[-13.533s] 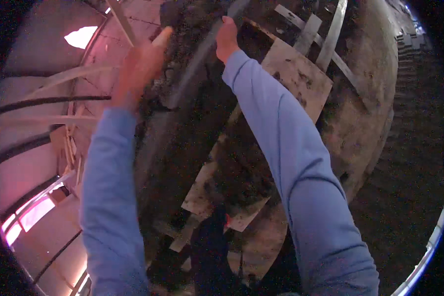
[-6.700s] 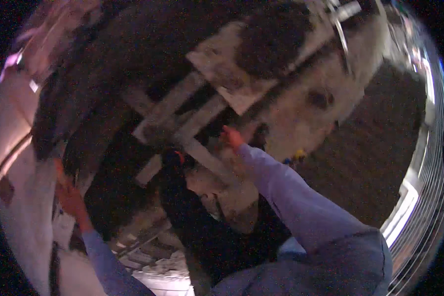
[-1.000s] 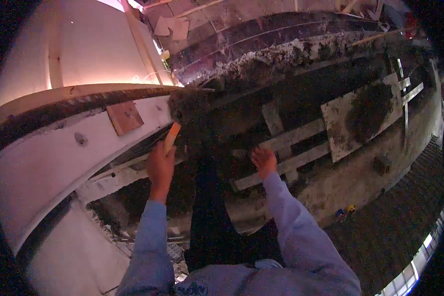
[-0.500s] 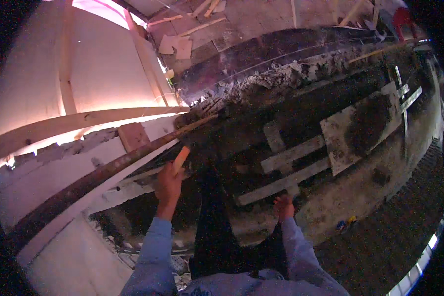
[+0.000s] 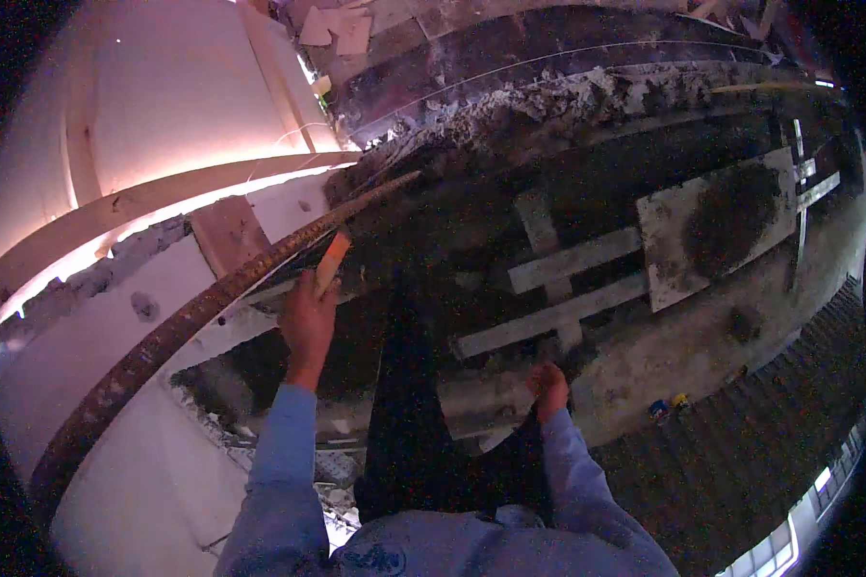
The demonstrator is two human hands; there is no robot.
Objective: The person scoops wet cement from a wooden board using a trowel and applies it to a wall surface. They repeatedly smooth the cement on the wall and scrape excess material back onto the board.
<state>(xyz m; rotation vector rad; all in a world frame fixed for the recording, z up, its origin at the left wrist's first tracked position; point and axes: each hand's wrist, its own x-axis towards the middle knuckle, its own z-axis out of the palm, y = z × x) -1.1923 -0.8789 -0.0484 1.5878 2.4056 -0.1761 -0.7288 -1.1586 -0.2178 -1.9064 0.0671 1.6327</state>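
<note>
My left hand is closed round a short flat piece of light wood, its lit end pointing up and away. Just beyond it runs a long rusty pipe, and hand and pipe look apart. My right hand is curled into a loose fist over the dark ground near a crossed plank frame. Whether anything lies inside those fingers is hidden. My legs, in dark trousers, show between the two arms.
A stained board lies by the planks at the right. Crumbled rubble lines the far edge. At the left stands a pale panel with wooden studs. Small blue and yellow objects lie beside the ribbed dark surface.
The view has shifted, so the far parts sit higher. My left hand appears slightly further left and up, still gripping the wood piece. My right hand's fingers look more curled.
</note>
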